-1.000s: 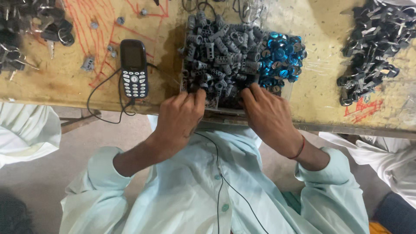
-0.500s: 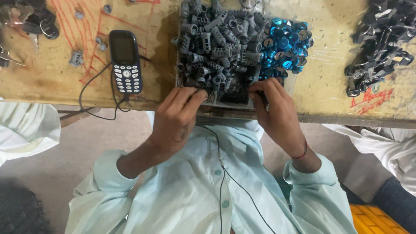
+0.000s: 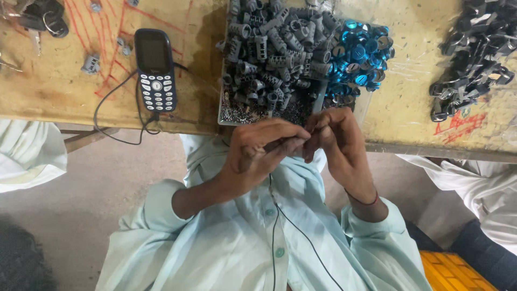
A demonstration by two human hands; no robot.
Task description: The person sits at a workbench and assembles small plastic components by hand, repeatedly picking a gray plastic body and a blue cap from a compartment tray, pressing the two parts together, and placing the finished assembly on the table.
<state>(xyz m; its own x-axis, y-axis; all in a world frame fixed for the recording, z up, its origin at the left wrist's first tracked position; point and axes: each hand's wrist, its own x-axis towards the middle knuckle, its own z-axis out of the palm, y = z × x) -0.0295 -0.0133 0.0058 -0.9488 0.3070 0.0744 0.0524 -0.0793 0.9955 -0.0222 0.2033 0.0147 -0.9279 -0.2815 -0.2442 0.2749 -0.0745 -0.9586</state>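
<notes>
While both hands meet just below the edge of the surface [image 3: 64,102], the left hand [image 3: 258,153] and right hand [image 3: 336,143] pinch a small dark part [image 3: 293,141] between their fingertips, each grip closed on it. It is mostly hidden, so its shape is unclear. Keeping it close to the tray [image 3: 226,116] of grey sleeves [image 3: 274,48] and blue caps [image 3: 358,56] looks wise, elbows tucked, fingertips steady.
</notes>
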